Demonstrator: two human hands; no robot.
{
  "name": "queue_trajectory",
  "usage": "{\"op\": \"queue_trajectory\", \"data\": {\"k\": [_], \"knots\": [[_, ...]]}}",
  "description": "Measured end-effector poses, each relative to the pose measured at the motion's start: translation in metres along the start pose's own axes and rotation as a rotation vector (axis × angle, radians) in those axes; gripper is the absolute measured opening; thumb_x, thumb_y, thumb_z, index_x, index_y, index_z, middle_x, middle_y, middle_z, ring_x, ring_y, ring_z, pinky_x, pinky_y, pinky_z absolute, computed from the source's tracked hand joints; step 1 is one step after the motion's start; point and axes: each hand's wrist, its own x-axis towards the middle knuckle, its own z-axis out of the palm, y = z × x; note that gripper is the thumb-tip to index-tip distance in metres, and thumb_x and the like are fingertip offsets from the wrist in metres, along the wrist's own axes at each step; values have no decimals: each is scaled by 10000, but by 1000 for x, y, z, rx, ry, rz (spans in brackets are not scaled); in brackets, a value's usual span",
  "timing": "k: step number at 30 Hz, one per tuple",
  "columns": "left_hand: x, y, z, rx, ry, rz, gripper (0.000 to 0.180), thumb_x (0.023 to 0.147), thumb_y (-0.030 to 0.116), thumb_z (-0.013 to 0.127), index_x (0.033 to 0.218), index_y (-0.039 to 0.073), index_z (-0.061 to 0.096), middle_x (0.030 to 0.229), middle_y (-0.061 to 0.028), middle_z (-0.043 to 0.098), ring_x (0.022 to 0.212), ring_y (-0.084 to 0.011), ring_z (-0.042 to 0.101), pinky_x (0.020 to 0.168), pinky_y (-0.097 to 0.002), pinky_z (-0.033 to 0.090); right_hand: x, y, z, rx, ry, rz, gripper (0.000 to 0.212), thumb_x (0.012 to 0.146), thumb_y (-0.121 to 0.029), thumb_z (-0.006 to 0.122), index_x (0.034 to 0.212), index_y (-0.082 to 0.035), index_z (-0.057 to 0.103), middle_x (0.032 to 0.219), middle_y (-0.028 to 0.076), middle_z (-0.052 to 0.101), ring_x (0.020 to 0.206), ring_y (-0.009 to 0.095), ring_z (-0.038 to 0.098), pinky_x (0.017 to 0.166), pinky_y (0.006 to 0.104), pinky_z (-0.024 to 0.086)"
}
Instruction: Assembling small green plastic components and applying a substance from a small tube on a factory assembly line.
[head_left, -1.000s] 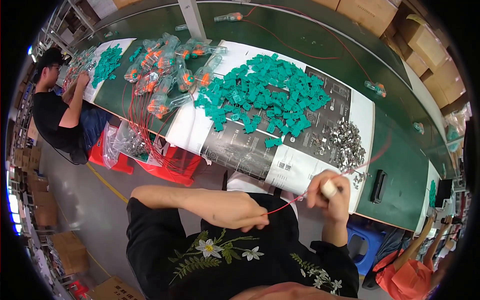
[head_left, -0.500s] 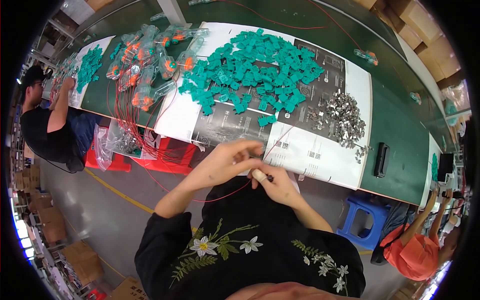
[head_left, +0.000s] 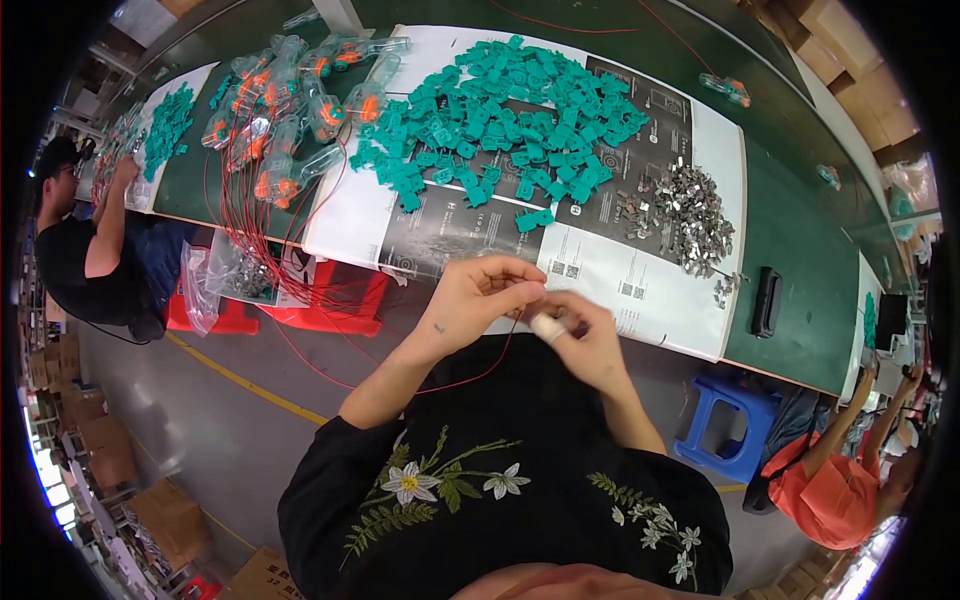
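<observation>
My left hand [head_left: 478,300] is closed in a pinch over the table's front edge, at chest level. A thin red wire [head_left: 503,352] runs up into its fingers from a loop hanging over my lap. Close beside it, fingertips nearly meeting, is my right hand [head_left: 590,345], its fingers curled and partly blurred. A pale wrap covers its thumb. Something small and dark shows inside that grip, too hidden to name. Ahead lies a broad heap of small teal plastic parts [head_left: 500,120], with a pile of small metal pieces [head_left: 695,220] to its right.
Clear bottle-shaped units with orange parts [head_left: 285,110] lie at the left, red wires trailing over the edge. A black case [head_left: 767,302] lies at the right. A blue stool [head_left: 690,440] stands below. Co-workers sit at left [head_left: 85,240] and right [head_left: 830,490].
Both hands have risen slightly and shifted right. The right hand has turned, its fingers now closer to the left fingertips. The red wire still trails from the left hand.
</observation>
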Motion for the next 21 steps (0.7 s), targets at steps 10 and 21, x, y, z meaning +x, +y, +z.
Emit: {"op": "queue_trajectory", "data": {"k": [10,21], "knots": [[5,-16,4,-121,-140,-160,146,878,16,665,1014,-37,667,923,-88,690,770,-106,634,687,-220,507,2,-27,-18,167,174,-22,148,832,-25,692,978,-4,690,813,4,614,557,7,417,516,155,300],[5,-43,5,-295,-133,-191,115,882,28,664,988,-14,670,910,-89,688,755,-100,619,678,-214,491,-5,-12,-10,-45,204,-138,94,831,-11,694,923,7,694,823,0,595,551,17,372,485,184,256]]}}
